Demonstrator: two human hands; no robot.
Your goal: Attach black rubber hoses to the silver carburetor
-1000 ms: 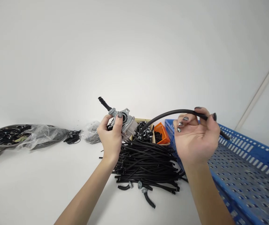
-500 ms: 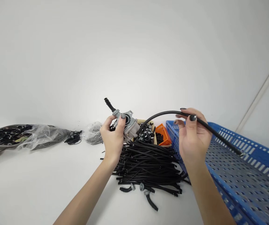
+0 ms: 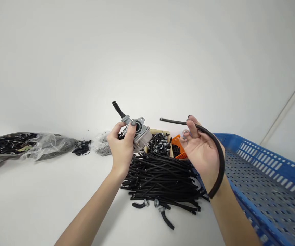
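A left hand (image 3: 122, 147) is gripping a metal part (image 3: 142, 137), and a right hand (image 3: 199, 150) is holding a long black tube (image 3: 221, 160)

The metal part is hanging in the air near a pile of black tubes (image 3: 163, 177); the long tube is pointing one end at it, not touching, and drooping the other by the right wrist; the right fingers seem to be holding loosely, so the bendy tube could be springing out and dropping beside the blue crate (image 3: 278, 167)
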